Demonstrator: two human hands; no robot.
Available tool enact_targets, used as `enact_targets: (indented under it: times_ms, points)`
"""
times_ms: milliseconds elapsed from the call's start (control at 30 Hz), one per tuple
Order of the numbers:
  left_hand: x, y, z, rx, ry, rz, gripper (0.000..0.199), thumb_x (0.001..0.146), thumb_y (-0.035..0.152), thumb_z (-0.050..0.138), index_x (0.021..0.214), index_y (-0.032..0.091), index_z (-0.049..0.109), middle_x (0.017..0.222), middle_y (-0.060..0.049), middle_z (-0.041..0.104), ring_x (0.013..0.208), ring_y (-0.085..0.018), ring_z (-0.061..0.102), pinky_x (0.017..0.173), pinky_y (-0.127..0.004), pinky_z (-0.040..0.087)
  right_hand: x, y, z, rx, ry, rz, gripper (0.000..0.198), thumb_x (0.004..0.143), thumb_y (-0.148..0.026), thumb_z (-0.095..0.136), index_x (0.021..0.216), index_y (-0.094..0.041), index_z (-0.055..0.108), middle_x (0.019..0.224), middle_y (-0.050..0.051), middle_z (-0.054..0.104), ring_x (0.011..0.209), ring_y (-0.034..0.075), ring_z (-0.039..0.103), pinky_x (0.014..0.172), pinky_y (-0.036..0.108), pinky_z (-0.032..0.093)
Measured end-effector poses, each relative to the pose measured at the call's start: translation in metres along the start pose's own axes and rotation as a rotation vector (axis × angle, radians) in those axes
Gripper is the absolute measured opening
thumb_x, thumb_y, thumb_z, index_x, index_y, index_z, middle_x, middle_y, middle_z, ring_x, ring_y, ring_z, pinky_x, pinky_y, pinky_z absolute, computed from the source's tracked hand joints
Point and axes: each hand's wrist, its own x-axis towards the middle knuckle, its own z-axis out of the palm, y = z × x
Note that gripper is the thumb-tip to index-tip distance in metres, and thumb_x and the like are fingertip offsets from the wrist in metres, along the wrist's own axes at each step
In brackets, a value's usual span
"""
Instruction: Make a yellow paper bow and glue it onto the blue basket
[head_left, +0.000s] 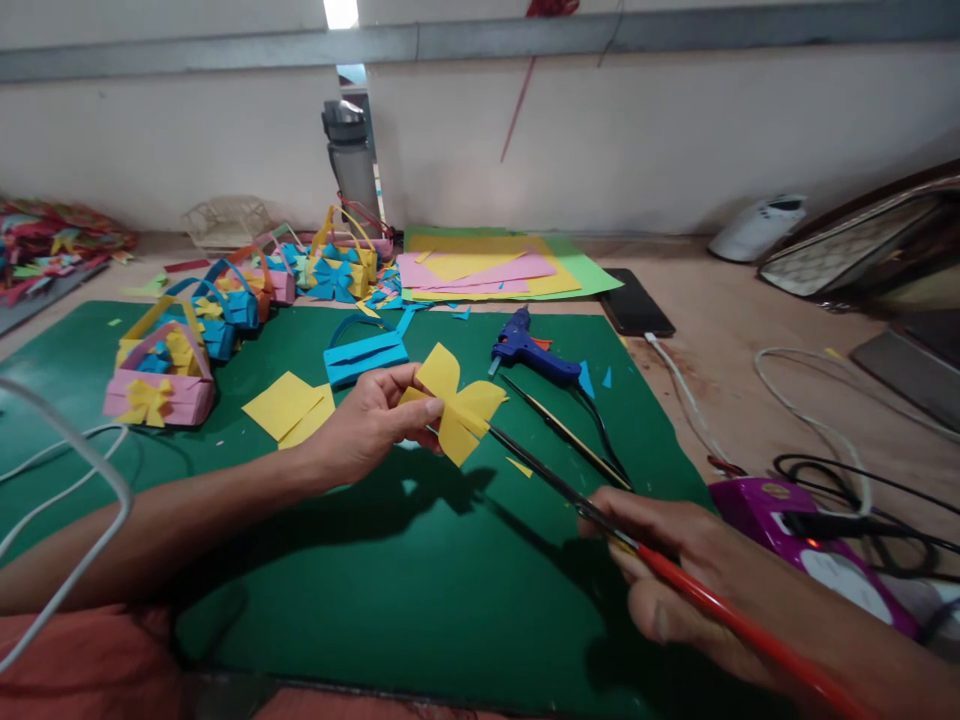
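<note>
My left hand [375, 410] pinches a folded yellow paper flower [457, 410] between thumb and fingers, above the green mat [315, 610]. Its petals are rounded, with slits near the right edge. In my right hand [690, 560] is a pair of scissors [540, 468] with dark, slim blades and a red handle. The blade tips reach the lower right edge of the flower; contact is hard to tell. Behind my left hand lie a small blue paper basket [366, 357] and yellow paper squares [289, 408]. A yellow scrap [519, 467] rests below the flower.
A blue glue gun [532, 350] and a thin stick [574, 435] lie beyond the scissors. Several finished paper baskets [161, 385] line the left. Coloured sheets [487, 268], a phone [637, 302] and a bottle [351, 165] stand farther back. A purple power strip [810, 550] sits right.
</note>
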Motion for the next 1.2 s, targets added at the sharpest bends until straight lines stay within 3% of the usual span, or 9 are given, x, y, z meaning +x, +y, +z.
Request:
enact_targets:
  times_ms: [100, 200, 300, 467, 633, 833, 933, 1033, 1200]
  points:
    - [0.0, 0.0, 0.0, -0.008, 0.004, -0.001, 0.025, 0.074, 0.034, 0.072, 0.088, 0.015, 0.062, 0.079, -0.003, 0.069, 0.066, -0.014, 0.065, 0.063, -0.026, 0.054, 0.003, -0.003, -0.001, -0.044, -0.048, 0.008, 0.034, 0.072, -0.05, 0.066, 0.088, -0.02, 0.063, 0.056, -0.004, 0.052, 0.045, 0.008, 0.038, 0.04, 0.021, 0.03]
    - [0.002, 0.001, -0.001, -0.045, 0.124, 0.051, 0.023, 0.073, 0.031, 0.072, 0.085, 0.015, 0.061, 0.076, -0.001, 0.068, 0.063, -0.012, 0.064, 0.06, -0.025, 0.053, 0.008, -0.009, -0.003, -0.152, 0.076, 0.056, 0.028, 0.078, -0.047, 0.058, 0.089, -0.021, 0.063, 0.059, -0.001, 0.059, 0.048, 0.012, 0.047, 0.043, 0.023, 0.035]
    - [0.004, 0.004, -0.003, -0.069, 0.22, 0.107, 0.019, 0.074, 0.029, 0.071, 0.084, 0.016, 0.06, 0.075, 0.001, 0.066, 0.064, -0.012, 0.063, 0.058, -0.023, 0.052, 0.018, -0.019, -0.003, -0.352, 0.17, 0.14, 0.029, 0.076, -0.044, 0.061, 0.095, -0.022, 0.062, 0.063, 0.001, 0.064, 0.053, 0.018, 0.057, 0.047, 0.026, 0.039]
    - [0.0, 0.003, -0.002, -0.042, 0.19, 0.105, 0.017, 0.075, 0.027, 0.071, 0.073, 0.015, 0.059, 0.063, 0.004, 0.059, 0.055, -0.006, 0.053, 0.053, -0.019, 0.044, 0.043, -0.034, 0.009, -0.752, 0.167, 0.113, 0.031, 0.076, -0.035, 0.064, 0.103, -0.02, 0.063, 0.087, 0.009, 0.071, 0.073, 0.026, 0.066, 0.058, 0.031, 0.043]
    - [-0.003, -0.002, 0.006, -0.082, 0.134, 0.05, 0.02, 0.073, 0.027, 0.072, 0.068, 0.015, 0.057, 0.055, 0.006, 0.053, 0.049, -0.005, 0.046, 0.049, -0.018, 0.039, 0.069, -0.038, 0.025, -0.871, 0.146, 0.084, 0.034, 0.081, -0.021, 0.054, 0.114, -0.013, 0.058, 0.1, 0.015, 0.068, 0.086, 0.029, 0.065, 0.065, 0.034, 0.044]
    - [-0.005, -0.008, 0.012, -0.11, 0.067, -0.006, 0.02, 0.069, 0.027, 0.073, 0.071, 0.014, 0.058, 0.062, 0.003, 0.058, 0.05, -0.006, 0.049, 0.049, -0.019, 0.039, 0.076, -0.043, 0.024, -0.713, 0.237, -0.024, 0.025, 0.086, -0.021, 0.052, 0.109, -0.016, 0.061, 0.106, 0.012, 0.067, 0.093, 0.024, 0.064, 0.075, 0.032, 0.047]
    - [-0.006, -0.011, 0.013, -0.112, 0.044, -0.027, 0.02, 0.068, 0.027, 0.074, 0.075, 0.014, 0.06, 0.065, 0.002, 0.06, 0.052, -0.006, 0.051, 0.05, -0.02, 0.04, 0.069, -0.05, 0.018, -0.196, 0.337, -0.092, 0.028, 0.093, -0.036, 0.042, 0.098, -0.017, 0.062, 0.097, 0.008, 0.068, 0.09, 0.019, 0.064, 0.074, 0.03, 0.049]
    - [-0.008, -0.013, 0.015, -0.116, 0.024, -0.052, 0.022, 0.067, 0.029, 0.075, 0.076, 0.015, 0.061, 0.066, 0.001, 0.061, 0.053, -0.007, 0.052, 0.05, -0.02, 0.041, 0.065, -0.053, 0.019, 0.309, 0.32, -0.028, 0.033, 0.084, -0.048, 0.054, 0.087, -0.017, 0.062, 0.081, 0.004, 0.067, 0.076, 0.017, 0.063, 0.06, 0.025, 0.049]
    - [-0.01, -0.017, 0.017, -0.083, -0.078, -0.098, 0.024, 0.066, 0.03, 0.077, 0.08, 0.014, 0.065, 0.065, -0.001, 0.061, 0.053, -0.009, 0.053, 0.051, -0.021, 0.044, 0.064, -0.051, 0.028, 0.43, 0.311, 0.026, 0.018, 0.076, -0.033, 0.062, 0.07, -0.016, 0.062, 0.063, -0.002, 0.059, 0.056, 0.009, 0.051, 0.053, 0.021, 0.042]
